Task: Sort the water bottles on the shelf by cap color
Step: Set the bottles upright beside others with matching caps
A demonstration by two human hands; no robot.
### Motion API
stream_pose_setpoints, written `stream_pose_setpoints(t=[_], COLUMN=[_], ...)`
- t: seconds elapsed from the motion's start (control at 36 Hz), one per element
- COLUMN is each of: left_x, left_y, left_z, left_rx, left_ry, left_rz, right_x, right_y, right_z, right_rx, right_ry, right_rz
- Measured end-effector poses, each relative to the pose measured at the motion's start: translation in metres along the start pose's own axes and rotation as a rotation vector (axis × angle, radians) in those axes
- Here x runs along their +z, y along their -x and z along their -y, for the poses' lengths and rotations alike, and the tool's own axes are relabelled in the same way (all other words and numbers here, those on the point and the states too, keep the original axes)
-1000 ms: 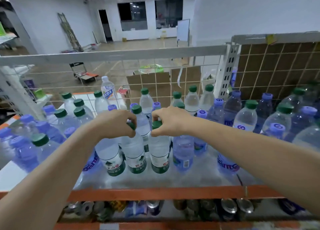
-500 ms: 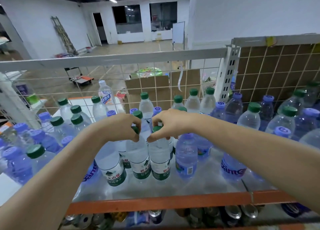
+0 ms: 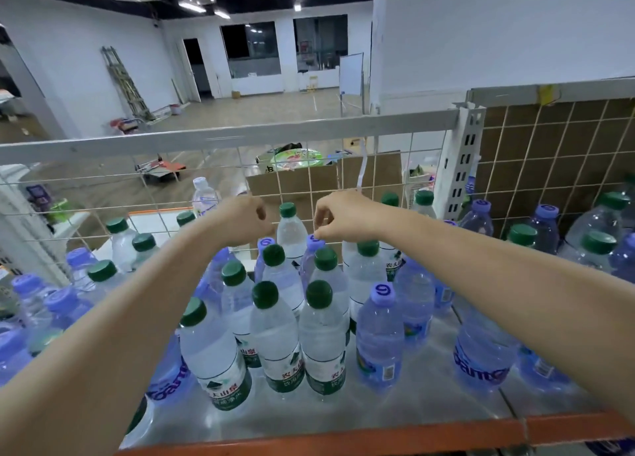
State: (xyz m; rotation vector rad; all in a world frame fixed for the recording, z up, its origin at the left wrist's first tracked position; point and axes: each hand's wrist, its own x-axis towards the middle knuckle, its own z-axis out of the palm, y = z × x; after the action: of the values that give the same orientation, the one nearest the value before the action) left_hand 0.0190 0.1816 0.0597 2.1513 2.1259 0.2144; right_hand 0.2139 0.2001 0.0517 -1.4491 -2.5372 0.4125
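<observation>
Green-capped and purple-capped water bottles stand mixed on the metal shelf [image 3: 429,400]. At the front middle stand three green-cap bottles [image 3: 275,338], with a purple-cap bottle [image 3: 379,338] to their right. My left hand [image 3: 245,220] hovers above the back rows with curled fingers and nothing in it, close to a purple cap [image 3: 266,243]. Over another purple cap [image 3: 313,240] my right hand [image 3: 343,215] points its bunched fingertips down to the cap's top. Whether they pinch it is unclear.
A white wire mesh panel [image 3: 388,167] with a top rail closes the shelf's back. An orange bar [image 3: 343,438] runs along the front edge. More mixed bottles crowd the left side [image 3: 65,304] and the right side [image 3: 598,246]. A slotted upright post [image 3: 460,167] stands at back right.
Both hands have let go of the two front green caps and have risen and moved back toward the purple caps near the mesh. The camera has tilted up.
</observation>
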Motion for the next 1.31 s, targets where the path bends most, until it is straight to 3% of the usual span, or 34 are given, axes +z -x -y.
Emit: stream_pose_setpoints(t=[0.36, 0.44, 0.61, 0.78, 1.03, 1.31], left_x=[0.024, 0.027, 0.035, 0.034, 0.014, -0.052], left_y=[-0.031, -0.032, -0.028, -0.024, -0.033, -0.013], left_z=[0.004, 0.006, 0.001, 0.007, 0.021, -0.021], left_rx=[-0.115, -0.101, -0.012, -0.004, 0.011, 0.032], left_ry=[0.091, 0.108, 0.149, 0.140, 0.224, 0.326], left_rz=[0.451, 0.454, 0.331, 0.260, 0.008, -0.514], right_x=[0.027, 0.036, 0.044, 0.039, -0.005, -0.061], right_y=[-0.039, -0.048, -0.056, -0.051, -0.028, -0.002], right_z=[-0.004, -0.006, -0.011, -0.010, 0.000, 0.009], right_rx=[0.031, 0.056, 0.078, 0.038, -0.029, -0.024], right_ry=[0.207, 0.201, 0.184, 0.093, -0.024, -0.154], right_rz=[0.112, 0.192, 0.287, 0.248, -0.014, -0.452])
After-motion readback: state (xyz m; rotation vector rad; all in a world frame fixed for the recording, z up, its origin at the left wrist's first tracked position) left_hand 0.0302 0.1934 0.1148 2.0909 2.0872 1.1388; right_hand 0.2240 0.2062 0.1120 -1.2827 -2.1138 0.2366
